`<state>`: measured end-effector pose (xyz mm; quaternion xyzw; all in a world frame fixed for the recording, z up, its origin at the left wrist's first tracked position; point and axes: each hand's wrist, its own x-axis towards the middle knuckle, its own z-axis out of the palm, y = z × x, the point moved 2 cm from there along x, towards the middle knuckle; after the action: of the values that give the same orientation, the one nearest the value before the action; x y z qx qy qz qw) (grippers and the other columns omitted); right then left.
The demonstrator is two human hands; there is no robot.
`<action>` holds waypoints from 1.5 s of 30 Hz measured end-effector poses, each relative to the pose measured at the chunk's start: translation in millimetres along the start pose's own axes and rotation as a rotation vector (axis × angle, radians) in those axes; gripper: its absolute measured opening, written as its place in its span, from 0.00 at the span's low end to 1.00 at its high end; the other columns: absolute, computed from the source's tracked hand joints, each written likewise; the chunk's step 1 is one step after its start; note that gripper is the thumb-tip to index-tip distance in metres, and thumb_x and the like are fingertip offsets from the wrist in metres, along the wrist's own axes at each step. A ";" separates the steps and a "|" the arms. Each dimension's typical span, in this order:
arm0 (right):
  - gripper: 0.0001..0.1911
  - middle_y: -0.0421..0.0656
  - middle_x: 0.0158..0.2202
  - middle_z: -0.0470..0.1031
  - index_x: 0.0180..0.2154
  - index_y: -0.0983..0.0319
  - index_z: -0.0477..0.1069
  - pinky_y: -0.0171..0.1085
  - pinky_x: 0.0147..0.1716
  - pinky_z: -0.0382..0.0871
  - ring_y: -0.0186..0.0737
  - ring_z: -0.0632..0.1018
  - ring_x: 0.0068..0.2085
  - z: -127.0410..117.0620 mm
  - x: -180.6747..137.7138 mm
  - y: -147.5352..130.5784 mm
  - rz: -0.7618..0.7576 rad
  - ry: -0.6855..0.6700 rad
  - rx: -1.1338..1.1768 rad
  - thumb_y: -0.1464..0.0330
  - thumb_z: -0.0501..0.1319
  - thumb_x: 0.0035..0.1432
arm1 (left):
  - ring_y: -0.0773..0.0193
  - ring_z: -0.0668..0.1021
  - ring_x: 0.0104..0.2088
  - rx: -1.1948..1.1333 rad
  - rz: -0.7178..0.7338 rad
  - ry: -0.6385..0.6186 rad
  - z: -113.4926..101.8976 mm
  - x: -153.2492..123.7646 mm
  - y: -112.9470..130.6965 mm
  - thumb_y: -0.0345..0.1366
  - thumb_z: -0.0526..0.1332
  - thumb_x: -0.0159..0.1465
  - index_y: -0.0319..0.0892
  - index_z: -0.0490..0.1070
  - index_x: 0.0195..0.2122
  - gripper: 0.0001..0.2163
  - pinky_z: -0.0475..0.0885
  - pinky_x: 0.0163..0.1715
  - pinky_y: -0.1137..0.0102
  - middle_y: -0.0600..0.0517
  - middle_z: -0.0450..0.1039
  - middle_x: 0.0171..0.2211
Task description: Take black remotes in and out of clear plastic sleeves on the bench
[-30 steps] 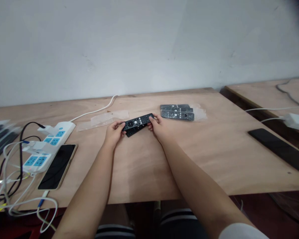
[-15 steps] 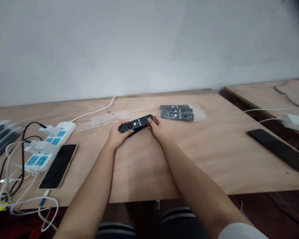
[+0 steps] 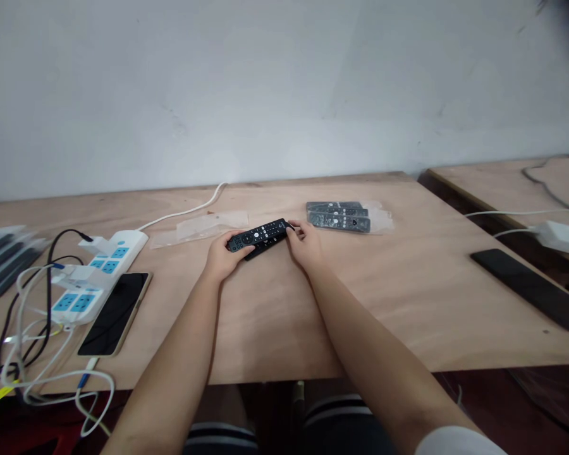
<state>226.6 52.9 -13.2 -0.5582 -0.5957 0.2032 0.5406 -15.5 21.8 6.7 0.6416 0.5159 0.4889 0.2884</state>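
A black remote control (image 3: 258, 236) with white-marked buttons is held just above the wooden table, tilted up toward the right. A second black remote control (image 3: 269, 242) shows partly beneath it, overlapped by the first. My left hand (image 3: 224, 256) is closed round the left end of the remotes, thumb across the lower edge. At their right end, my right hand (image 3: 306, 245) is closed, with thumb and fingers pinching the tip; its fingertips are partly hidden. Beyond my right hand lie several remotes in clear plastic sleeves (image 3: 339, 221), side by side.
Flat clear plastic sleeves (image 3: 199, 227) lie behind my left hand. To the left are a white power strip (image 3: 130, 243), a phone (image 3: 114, 316), tangled cables (image 3: 28, 379) and more bagged dark items (image 3: 4, 265). A long black object (image 3: 526, 287) lies at the right.
The fingers of my right hand have shifted slightly right, toward the tip of the remotes. More of the lower remote now shows beneath the upper one.
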 end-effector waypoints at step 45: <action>0.33 0.54 0.65 0.68 0.67 0.62 0.63 0.59 0.56 0.57 0.60 0.66 0.60 -71.1 24.5 26.5 0.005 0.008 -0.880 0.67 0.50 0.61 | 0.58 0.79 0.39 0.073 -0.031 -0.055 8.7 -2.4 -14.2 0.46 0.71 0.58 0.42 0.78 0.42 0.16 0.74 0.44 0.61 0.47 0.80 0.41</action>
<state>305.5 56.6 -1.7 -0.7374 -0.6221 -0.0707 0.2533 -12.8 24.9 -9.6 0.6570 0.5350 0.4473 0.2865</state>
